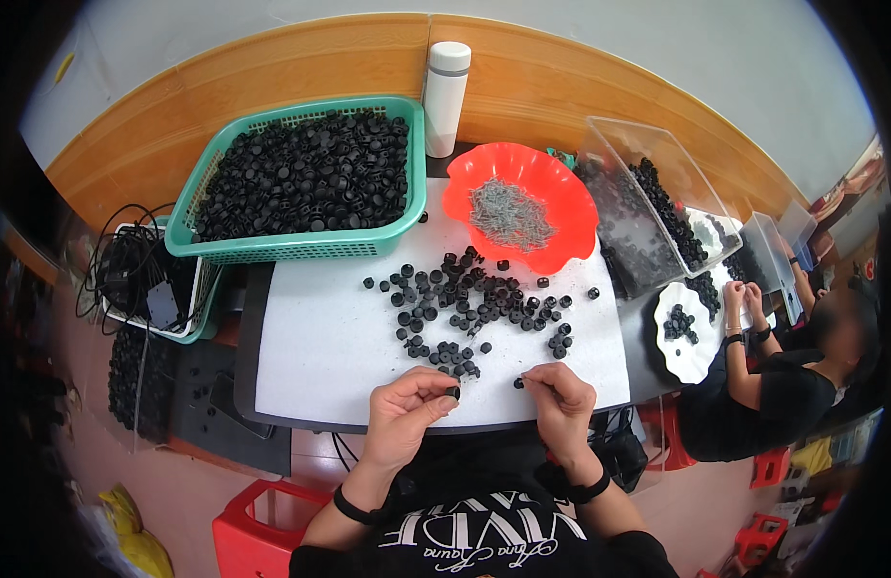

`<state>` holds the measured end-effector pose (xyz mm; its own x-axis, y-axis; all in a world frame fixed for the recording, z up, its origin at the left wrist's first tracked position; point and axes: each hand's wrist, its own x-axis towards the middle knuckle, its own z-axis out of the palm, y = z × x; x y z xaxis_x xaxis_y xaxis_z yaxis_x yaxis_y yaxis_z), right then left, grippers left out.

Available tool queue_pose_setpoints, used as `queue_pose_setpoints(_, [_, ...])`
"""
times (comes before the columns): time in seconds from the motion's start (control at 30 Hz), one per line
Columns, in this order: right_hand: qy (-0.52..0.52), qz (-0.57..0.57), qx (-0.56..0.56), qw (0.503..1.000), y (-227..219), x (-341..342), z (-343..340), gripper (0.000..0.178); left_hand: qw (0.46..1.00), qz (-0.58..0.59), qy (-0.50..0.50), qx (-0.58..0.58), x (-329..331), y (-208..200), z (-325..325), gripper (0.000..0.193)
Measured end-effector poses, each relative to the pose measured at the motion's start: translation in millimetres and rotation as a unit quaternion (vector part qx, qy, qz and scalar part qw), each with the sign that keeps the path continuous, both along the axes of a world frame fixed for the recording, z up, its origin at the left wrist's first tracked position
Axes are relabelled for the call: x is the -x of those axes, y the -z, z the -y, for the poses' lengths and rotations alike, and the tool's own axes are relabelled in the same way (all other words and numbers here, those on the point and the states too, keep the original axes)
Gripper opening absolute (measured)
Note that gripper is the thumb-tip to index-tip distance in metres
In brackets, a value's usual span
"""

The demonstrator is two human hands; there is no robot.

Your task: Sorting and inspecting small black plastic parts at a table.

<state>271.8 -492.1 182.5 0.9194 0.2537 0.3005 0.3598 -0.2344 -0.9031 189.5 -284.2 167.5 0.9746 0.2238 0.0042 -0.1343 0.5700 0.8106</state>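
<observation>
Near the front edge of the white work mat point(310, 328), my left hand point(405, 412) pinches a small black round plastic part point(453, 392) between thumb and fingertips. To its right, my right hand point(564, 403) is closed in a pinch. Another small black part point(518, 382) shows right at its fingertips; whether it is held or lies on the mat I cannot tell. Beyond both hands a loose heap of the same black parts point(474, 299) spreads over the mat. Behind the heap, a red scalloped plate point(575, 197) holds many thin metal pins point(511, 214).
A green basket point(301, 249) full of black parts stands at the far left, beside a white bottle point(448, 96). At right are a clear bin point(648, 135) and a white scalloped plate point(691, 361), with a co-worker point(783, 385) beyond. A red stool point(257, 525) stands below left.
</observation>
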Motion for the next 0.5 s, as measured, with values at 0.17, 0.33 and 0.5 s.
queue_pose_setpoints(0.17, [0.002,0.016,0.009,1.0,-0.7,0.3,-1.5,0.012,1.0,-0.001,0.003,-0.003,0.0,-1.0,-0.5,0.022])
queue_pose_setpoints(0.33, [-0.011,0.13,0.096,0.987,-1.1,-0.2,-2.6,0.016,1.0,-0.002,0.003,-0.004,-0.8,-0.4,-1.0,0.023])
queue_pose_setpoints(0.5, [-0.001,0.186,0.144,0.972,-3.3,5.8,-8.7,0.022,1.0,-0.001,0.003,-0.004,-1.3,-0.2,-0.6,0.023])
